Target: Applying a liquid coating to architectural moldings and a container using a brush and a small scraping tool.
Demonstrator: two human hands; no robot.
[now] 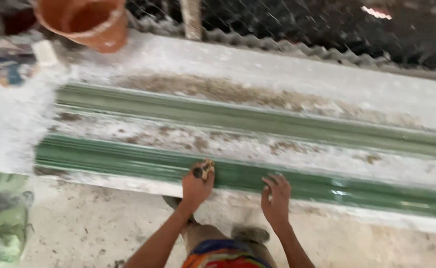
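Both arms come up from the bottom of the frame, bare, angled in toward each other a bit. Left hand point(196, 186) is curled up, fingers closed around something small pinched at the fingertips, wrist pretty much straight in line with the forearm. Right hand point(276, 198) sits just to the right of it, close but not touching, palm down, fingers bent and spread a little, tips pressed forward and down. Right wrist is slightly cocked. Further down you can see the knees and a bit of colourful shorts between the forearms.
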